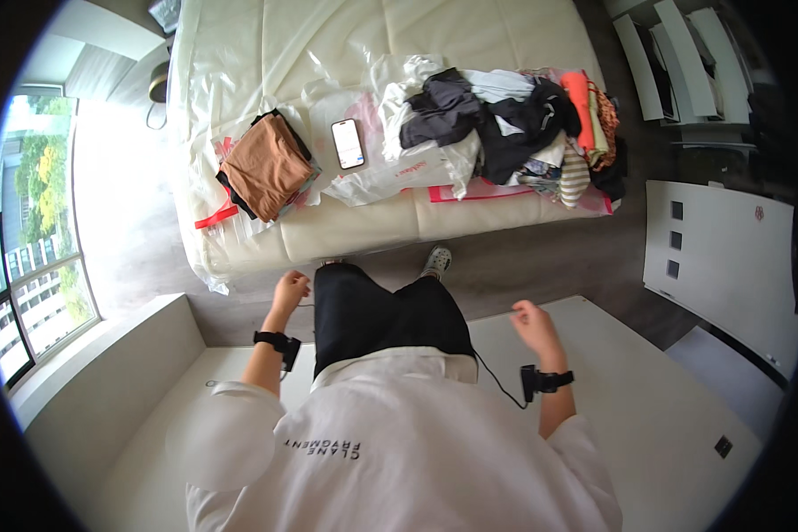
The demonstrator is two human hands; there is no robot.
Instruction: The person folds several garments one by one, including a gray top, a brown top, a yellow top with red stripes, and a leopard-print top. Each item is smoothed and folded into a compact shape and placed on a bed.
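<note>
Both of my hands are raised beside my lap, away from the mattress, and neither holds anything I can see. My left hand (pixel 291 291) has loosely bent fingers and is beside my left thigh. My right hand (pixel 532 321), with its fingers curled a little and apart, is to the right of my dark shorts. In front of me on the mattress (pixel 328 239) lies a folded stack of clothes with a brown garment (pixel 270 167) on top. A phone with a lit screen (pixel 348 144) rests to its right, on clear plastic. Further right is a loose heap of clothes (pixel 514 124).
Plastic sheeting and bags (pixel 390 180) lie under and around the clothes. White panels and drawers (pixel 683 62) stand at the far right, with a white cabinet panel (pixel 727 266) nearer. A window (pixel 44 204) is on the left. Grey floor (pixel 523 257) runs along the mattress.
</note>
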